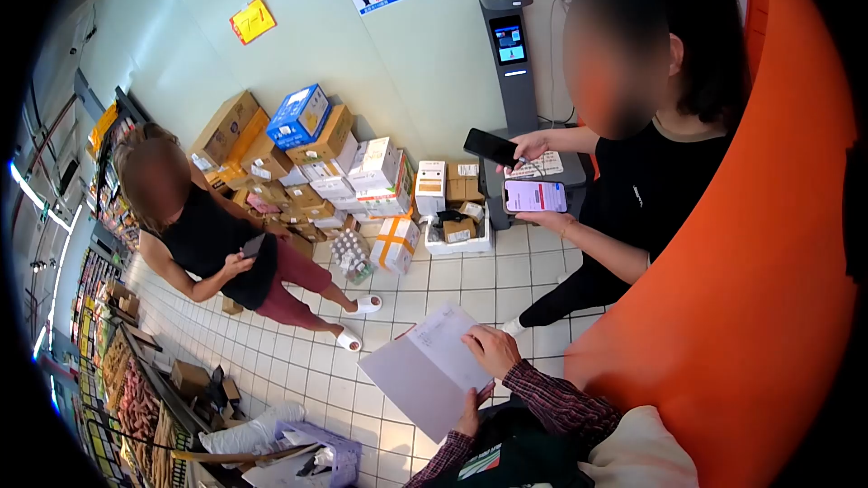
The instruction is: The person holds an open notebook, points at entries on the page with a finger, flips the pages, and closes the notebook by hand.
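Observation:
An open notebook [411,384] with pale pages is held low in front of my body, with some faint writing on its upper page. My left hand [467,413] grips its lower edge near the fold. My right hand [493,350] lies over the right edge of the written page, with its fingers bent against the paper; the underside of that hand is hidden. Both wrists come out of dark plaid sleeves [561,402].
At right, a person in black [669,181] holds two phones [535,197] beside a grey scanner stand [520,81]. Another person [226,244] holds a phone at left. Stacked cartons [316,172] line the wall. A purple crate [339,456] and produce shelves [136,398] stand lower left.

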Demonstrator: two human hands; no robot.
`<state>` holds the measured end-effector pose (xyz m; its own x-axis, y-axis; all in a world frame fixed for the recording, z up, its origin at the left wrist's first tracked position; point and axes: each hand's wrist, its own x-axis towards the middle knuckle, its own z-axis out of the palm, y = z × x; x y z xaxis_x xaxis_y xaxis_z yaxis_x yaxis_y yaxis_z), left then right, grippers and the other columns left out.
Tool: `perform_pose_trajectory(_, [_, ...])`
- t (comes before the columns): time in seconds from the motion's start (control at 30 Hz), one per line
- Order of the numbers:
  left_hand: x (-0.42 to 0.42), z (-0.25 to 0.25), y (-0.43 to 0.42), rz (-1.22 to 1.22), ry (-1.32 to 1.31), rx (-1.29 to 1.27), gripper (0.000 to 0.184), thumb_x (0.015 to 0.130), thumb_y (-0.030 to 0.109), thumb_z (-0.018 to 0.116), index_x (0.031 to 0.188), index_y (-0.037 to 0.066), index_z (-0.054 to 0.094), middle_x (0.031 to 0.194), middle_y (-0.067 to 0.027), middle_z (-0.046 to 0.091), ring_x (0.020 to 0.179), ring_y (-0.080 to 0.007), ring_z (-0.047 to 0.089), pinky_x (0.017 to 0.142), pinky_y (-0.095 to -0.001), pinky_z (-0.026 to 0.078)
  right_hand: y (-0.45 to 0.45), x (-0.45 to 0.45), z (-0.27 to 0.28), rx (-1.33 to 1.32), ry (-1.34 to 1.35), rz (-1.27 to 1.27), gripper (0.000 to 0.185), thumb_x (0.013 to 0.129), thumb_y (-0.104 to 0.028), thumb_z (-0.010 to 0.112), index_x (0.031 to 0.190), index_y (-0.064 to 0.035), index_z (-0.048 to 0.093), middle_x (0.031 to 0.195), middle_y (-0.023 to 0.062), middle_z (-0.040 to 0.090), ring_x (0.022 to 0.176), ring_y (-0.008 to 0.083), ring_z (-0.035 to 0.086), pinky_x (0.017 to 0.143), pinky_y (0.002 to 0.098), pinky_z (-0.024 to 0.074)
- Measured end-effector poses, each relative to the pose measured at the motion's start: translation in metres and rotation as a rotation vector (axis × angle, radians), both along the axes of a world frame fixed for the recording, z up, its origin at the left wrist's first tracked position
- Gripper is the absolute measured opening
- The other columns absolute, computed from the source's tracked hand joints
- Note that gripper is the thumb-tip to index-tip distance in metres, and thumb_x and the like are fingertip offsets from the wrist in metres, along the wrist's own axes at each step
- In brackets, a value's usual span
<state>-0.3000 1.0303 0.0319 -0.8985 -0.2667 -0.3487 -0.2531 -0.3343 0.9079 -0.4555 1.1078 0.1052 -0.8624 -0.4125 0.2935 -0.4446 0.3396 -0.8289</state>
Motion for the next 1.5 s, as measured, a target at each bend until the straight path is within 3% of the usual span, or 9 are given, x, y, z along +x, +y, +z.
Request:
perform_pose_trajectory(0.13, [0.013, 0.031, 0.002, 0.054, -0.042, 0.070, 0.049, 0.101, 0.029, 0.035, 0.130, -0.010, 0.033, 0.118, -0.0236, 0.058, 0.108, -0.0258, 0.059, 0.096, -0.0310, 0.045, 0.001, 0.000, 0.007, -0.042, 0.010, 0.018, 0.017, 0.089, -0.022, 0.057, 0.087, -0.0051, 0.059, 0.079, 0.0127, 0.061, 0.071, 0.0347, 0.060, 0.060, 0.0414, 0.0473])
perform_pose_trajectory(0.17, [0.017, 0.042, 0.002, 0.060, -0.076, 0.083, 0.050, 0.101, 0.031, 0.034, 0.130, -0.010, 0.034, 0.119, -0.0227, 0.058, 0.108, -0.0246, 0.059, 0.097, -0.0305, 0.044, 0.002, -0.001, 0.014, -0.061, 0.000, -0.009, 0.016, 0.088, -0.021, 0.057, 0.088, -0.0052, 0.059, 0.080, 0.0117, 0.061, 0.074, 0.0332, 0.060, 0.062, 0.0403, 0.0471])
perform_pose_trajectory(0.2, [0.022, 0.049, -0.001, -0.012, -0.144, 0.068, 0.056, 0.101, 0.038, 0.029, 0.133, -0.007, 0.035, 0.127, -0.0183, 0.054, 0.118, -0.0213, 0.051, 0.105, -0.0300, 0.035, 0.002, -0.002, 0.018, -0.079, -0.008, -0.037, 0.015, 0.088, -0.020, 0.058, 0.089, -0.0054, 0.060, 0.082, 0.0108, 0.061, 0.076, 0.0317, 0.060, 0.064, 0.0393, 0.0469])
perform_pose_trajectory(0.37, [0.045, 0.046, -0.005, 0.077, -0.159, 0.197, 0.051, 0.101, 0.035, 0.034, 0.126, -0.008, 0.044, 0.124, -0.0201, 0.056, 0.114, -0.0221, 0.054, 0.103, -0.0328, 0.037, 0.003, -0.007, 0.015, -0.023, 0.043, -0.087, 0.020, 0.087, -0.019, 0.060, 0.102, -0.0065, 0.059, 0.095, 0.0111, 0.056, 0.089, 0.0282, 0.056, 0.077, 0.0380, 0.0445])
perform_pose_trajectory(0.5, [0.047, 0.081, 0.001, 0.142, -0.173, 0.329, 0.049, 0.100, 0.033, 0.035, 0.127, -0.007, 0.044, 0.124, -0.0204, 0.055, 0.115, -0.0228, 0.054, 0.103, -0.0334, 0.037, 0.001, -0.006, -0.008, -0.181, -0.273, 0.043, 0.035, 0.090, -0.023, 0.058, 0.119, -0.0029, 0.054, 0.099, 0.0125, 0.058, 0.088, 0.0226, 0.059, 0.077, 0.0325, 0.0469])
perform_pose_trajectory(0.63, [0.052, 0.087, -0.004, 0.232, -0.093, 0.345, 0.044, 0.100, 0.026, 0.037, 0.129, -0.007, 0.041, 0.120, -0.0229, 0.057, 0.112, -0.0262, 0.057, 0.098, -0.0330, 0.043, -0.002, 0.000, -0.010, -0.224, -0.634, 0.209, 0.038, 0.095, -0.029, 0.051, 0.119, 0.0003, 0.054, 0.102, 0.0147, 0.063, 0.093, 0.0177, 0.059, 0.080, 0.0289, 0.0462])
perform_pose_trajectory(0.77, [0.058, 0.082, -0.010, 0.203, -0.017, 0.316, 0.043, 0.100, 0.022, 0.038, 0.131, -0.008, 0.036, 0.120, -0.0239, 0.055, 0.108, -0.0286, 0.059, 0.092, -0.0318, 0.048, -0.006, 0.005, 0.013, -0.234, -0.824, 0.366, 0.039, 0.099, -0.029, 0.045, 0.118, 0.0028, 0.055, 0.106, 0.0078, 0.062, 0.099, 0.0130, 0.056, 0.084, 0.0248, 0.0440])
perform_pose_trajectory(0.93, [0.063, 0.077, -0.012, 0.249, -0.007, 0.331, 0.041, 0.100, 0.021, 0.037, 0.130, -0.007, 0.037, 0.120, -0.0233, 0.055, 0.108, -0.0288, 0.059, 0.092, -0.0333, 0.049, -0.010, 0.010, 0.008, -0.237, -0.855, 0.379, 0.029, 0.097, -0.019, 0.048, 0.112, 0.0048, 0.052, 0.099, 0.0086, 0.061, 0.090, 0.0116, 0.056, 0.081, 0.0240, 0.0442])
perform_pose_trajectory(1.5, [0.078, 0.077, -0.007, 0.284, -0.020, 0.277, 0.040, 0.101, 0.020, 0.037, 0.130, -0.008, 0.038, 0.118, -0.0219, 0.056, 0.104, -0.0283, 0.062, 0.089, -0.0312, 0.051, -0.013, 0.020, 0.009, -0.222, -0.928, 0.407, 0.024, 0.096, -0.016, 0.048, 0.108, 0.0037, 0.052, 0.096, 0.0089, 0.061, 0.086, 0.0108, 0.056, 0.077, 0.0234, 0.0442])
